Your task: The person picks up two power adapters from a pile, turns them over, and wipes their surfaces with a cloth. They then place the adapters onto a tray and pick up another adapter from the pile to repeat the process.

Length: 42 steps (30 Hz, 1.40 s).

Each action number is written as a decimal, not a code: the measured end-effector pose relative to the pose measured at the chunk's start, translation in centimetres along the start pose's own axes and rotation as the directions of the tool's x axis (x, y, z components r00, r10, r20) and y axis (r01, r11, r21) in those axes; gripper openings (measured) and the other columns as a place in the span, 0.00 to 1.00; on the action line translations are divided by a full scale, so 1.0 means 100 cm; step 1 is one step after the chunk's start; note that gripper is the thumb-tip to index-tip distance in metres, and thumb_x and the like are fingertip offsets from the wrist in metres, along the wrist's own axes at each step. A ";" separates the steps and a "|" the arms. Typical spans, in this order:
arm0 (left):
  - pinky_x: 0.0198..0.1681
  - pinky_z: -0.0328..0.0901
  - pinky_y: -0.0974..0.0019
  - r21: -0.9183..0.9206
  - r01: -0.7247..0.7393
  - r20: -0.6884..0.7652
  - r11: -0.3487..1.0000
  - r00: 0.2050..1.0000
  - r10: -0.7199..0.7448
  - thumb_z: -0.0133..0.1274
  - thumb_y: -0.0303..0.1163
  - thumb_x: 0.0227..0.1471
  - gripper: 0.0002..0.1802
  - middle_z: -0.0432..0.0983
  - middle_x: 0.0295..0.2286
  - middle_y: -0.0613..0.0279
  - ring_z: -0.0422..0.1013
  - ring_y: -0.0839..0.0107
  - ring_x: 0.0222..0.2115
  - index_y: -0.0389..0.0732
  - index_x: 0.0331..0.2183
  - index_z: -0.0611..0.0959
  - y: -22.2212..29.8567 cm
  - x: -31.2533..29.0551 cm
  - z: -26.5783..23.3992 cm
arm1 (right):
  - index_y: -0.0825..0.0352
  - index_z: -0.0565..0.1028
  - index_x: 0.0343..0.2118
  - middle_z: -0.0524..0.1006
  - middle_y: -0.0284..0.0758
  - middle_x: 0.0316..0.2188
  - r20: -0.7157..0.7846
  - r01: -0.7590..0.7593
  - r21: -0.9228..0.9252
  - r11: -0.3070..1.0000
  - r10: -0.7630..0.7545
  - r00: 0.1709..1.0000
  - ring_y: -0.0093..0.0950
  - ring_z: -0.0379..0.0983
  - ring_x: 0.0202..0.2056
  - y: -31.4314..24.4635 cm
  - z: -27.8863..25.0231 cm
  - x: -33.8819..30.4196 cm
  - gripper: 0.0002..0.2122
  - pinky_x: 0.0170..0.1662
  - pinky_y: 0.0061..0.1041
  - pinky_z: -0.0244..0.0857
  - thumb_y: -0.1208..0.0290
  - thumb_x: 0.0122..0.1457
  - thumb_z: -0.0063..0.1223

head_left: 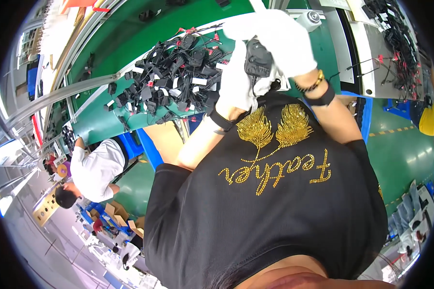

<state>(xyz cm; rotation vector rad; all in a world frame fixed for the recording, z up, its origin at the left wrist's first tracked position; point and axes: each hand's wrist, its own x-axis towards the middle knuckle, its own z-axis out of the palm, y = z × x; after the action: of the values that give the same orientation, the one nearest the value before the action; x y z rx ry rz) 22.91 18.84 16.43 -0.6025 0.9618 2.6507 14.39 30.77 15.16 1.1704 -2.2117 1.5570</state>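
Black boxy plastic adapter (258,59) rested in my white-gloved left hand (234,84), which curled around it; my white-gloved right hand (287,41) arched close by, too washed out to tell whether it gripped. Leftward, a heap of tangled black cables (182,62) with white labels (199,81) lay on the green surface (95,125).

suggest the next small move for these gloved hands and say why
I'd probably steady the black device in the left hand and gather its cord with the right hand: the device sits between both gloves, the cord trails from its lower end, and the right hand is close by.
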 end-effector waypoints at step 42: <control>0.35 0.69 0.70 0.869 -0.462 0.450 -0.178 0.588 0.672 0.44 0.37 0.56 0.20 0.75 0.37 0.55 0.73 0.71 0.36 0.34 0.47 0.69 0.003 0.001 -0.016 | 0.68 0.71 0.45 0.71 0.41 0.46 -0.038 0.118 -0.049 0.992 -0.120 0.992 0.38 0.65 0.50 -0.031 0.018 -0.024 0.16 0.54 0.33 0.57 0.74 0.52 0.48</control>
<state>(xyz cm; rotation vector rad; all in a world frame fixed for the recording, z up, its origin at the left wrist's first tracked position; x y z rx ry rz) 23.17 17.58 15.40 0.0724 3.2535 1.5213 18.69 29.95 15.23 1.2222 -2.0995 1.4616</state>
